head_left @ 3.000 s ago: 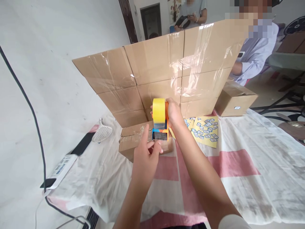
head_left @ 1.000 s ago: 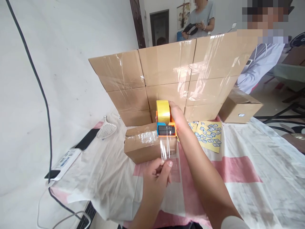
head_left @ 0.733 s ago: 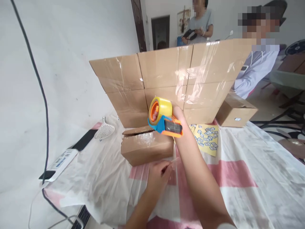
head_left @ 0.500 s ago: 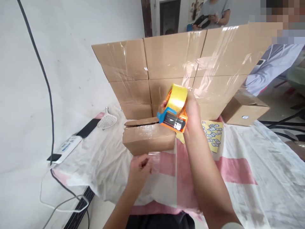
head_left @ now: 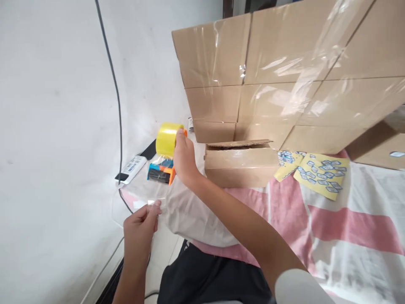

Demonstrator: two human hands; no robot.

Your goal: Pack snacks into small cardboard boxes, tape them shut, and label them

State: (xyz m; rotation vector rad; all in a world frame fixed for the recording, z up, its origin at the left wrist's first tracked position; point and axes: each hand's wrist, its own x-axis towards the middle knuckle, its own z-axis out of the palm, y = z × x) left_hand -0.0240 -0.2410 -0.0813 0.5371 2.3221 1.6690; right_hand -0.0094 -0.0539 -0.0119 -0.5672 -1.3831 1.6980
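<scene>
My right hand (head_left: 186,158) grips an orange and blue tape dispenser (head_left: 161,173) with a wide yellow roll of tape (head_left: 167,139) on it. It is raised at the left, above the cloth near the wall. Lower down, my left hand (head_left: 142,221) pinches a short piece of clear tape (head_left: 156,203) between thumb and finger. To the right of my right hand, a small cardboard box (head_left: 242,166) lies on the cloth, its upper flap slightly raised. Clear tape runs across the box's front.
Behind the box stands a tall wall of taped cardboard boxes (head_left: 215,101). Yellow sheets with drawn shapes (head_left: 322,173) lie right of it. Another carton (head_left: 379,145) sits at far right. A power strip (head_left: 131,168) and a black cable (head_left: 114,84) are by the wall.
Both hands have moved left, away from the small box; the right carries the tape dispenser. A piece of tape now shows plainly in my left fingers. The view has turned left and down.
</scene>
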